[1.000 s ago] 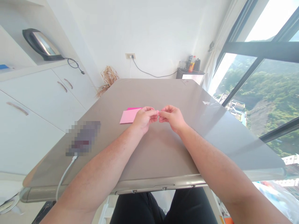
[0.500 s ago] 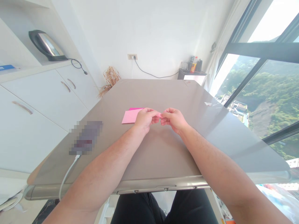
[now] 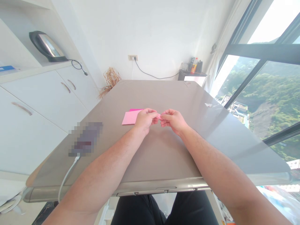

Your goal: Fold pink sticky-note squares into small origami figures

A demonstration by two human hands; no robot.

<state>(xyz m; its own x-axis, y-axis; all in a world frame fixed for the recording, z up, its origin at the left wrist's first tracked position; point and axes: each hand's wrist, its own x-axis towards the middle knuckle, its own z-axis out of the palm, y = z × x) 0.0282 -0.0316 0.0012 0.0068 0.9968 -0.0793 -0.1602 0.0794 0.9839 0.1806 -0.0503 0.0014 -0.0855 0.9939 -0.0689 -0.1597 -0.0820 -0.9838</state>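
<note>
Over the middle of the grey table (image 3: 164, 150), my left hand (image 3: 144, 120) and my right hand (image 3: 173, 120) meet fingertip to fingertip. Both are curled in a pinch on a small folded pink paper piece (image 3: 159, 116), of which only a sliver shows between the fingers. Just left of my left hand, a light pink paper sheet (image 3: 129, 117) lies flat on the table, with a darker pink sheet (image 3: 134, 110) peeking out behind it.
A pixelated device (image 3: 85, 139) with a white cable (image 3: 65, 178) lies on the table's left. White cabinets (image 3: 42, 103) stand at left with a kettle (image 3: 47, 47) on a shelf. Dried grass (image 3: 110, 79) and a side stand with bottles (image 3: 193, 70) are beyond the table. Large windows are on the right.
Both hands stay pinched on the small pink piece with only slight finger movement; the view has shifted a little.
</note>
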